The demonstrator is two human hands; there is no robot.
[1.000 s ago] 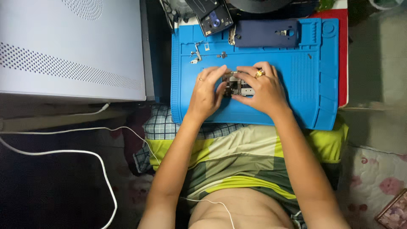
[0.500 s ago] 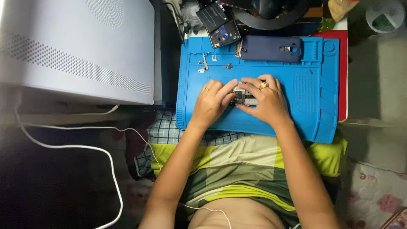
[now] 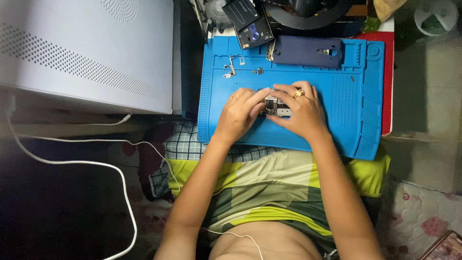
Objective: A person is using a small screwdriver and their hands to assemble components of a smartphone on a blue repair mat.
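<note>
Both my hands meet over a small opened phone body (image 3: 274, 105) lying on a blue repair mat (image 3: 356, 106). My left hand (image 3: 238, 113) grips its left side with fingertips curled over it. My right hand (image 3: 298, 113), with a gold ring, covers its right side and holds it down. Most of the device is hidden under my fingers; only a patch of metal parts shows between them.
A dark blue phone back cover (image 3: 308, 50) lies at the mat's far edge, with small metal parts (image 3: 231, 70) near it. A dark phone (image 3: 250, 24) and a fan sit beyond. A white perforated case (image 3: 82, 48) stands left; white cables (image 3: 96, 163) trail below.
The view has shifted, so the mat sits further right and lower in the picture. My hands stay clasped on the phone body with only slight finger movement.
</note>
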